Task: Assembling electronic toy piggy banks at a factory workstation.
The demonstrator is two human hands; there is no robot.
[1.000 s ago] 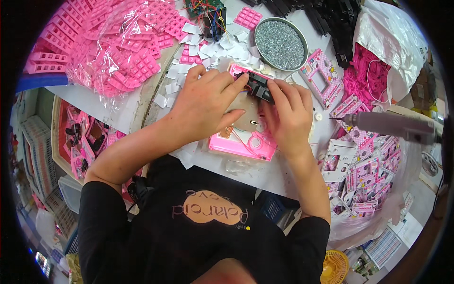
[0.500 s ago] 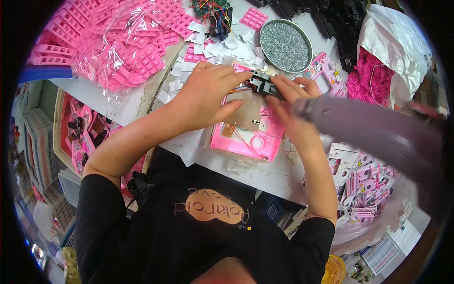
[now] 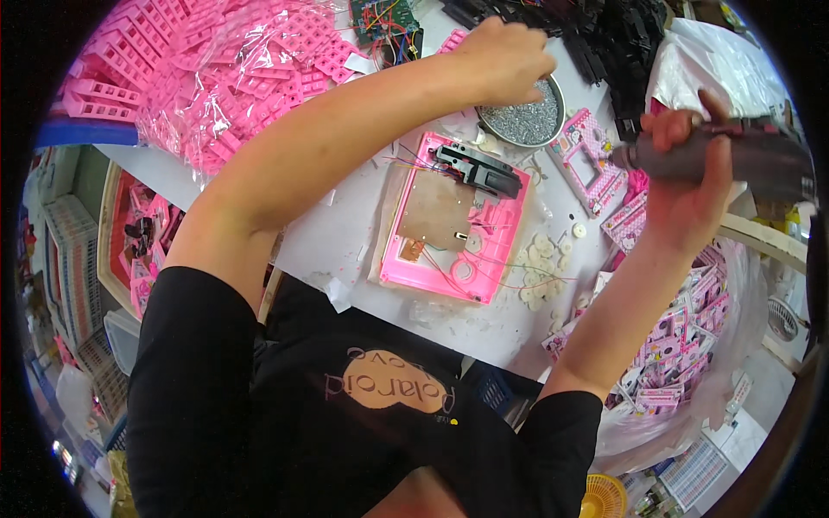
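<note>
A pink plastic housing lies on the table in front of me. It holds a brown circuit board, thin wires and, along its far edge, a black plastic mechanism. My left hand is stretched over the far side, its fingers curled together at the rim of a round metal dish of small silvery screws. Whatever the fingertips hold is hidden. On the right, my right hand is wrapped round a dark electric screwdriver, raised above the table with its tip pointing left.
Pink plastic parts in clear bags pile up at the far left. Black mechanisms and a green circuit board lie at the back. Right of the housing are a printed pink panel, small white discs and a bag of printed panels.
Both hands have left the black mechanism, which now lies in the housing. My left hand has moved away to the screw dish; my right has moved right and taken hold of the electric screwdriver.
</note>
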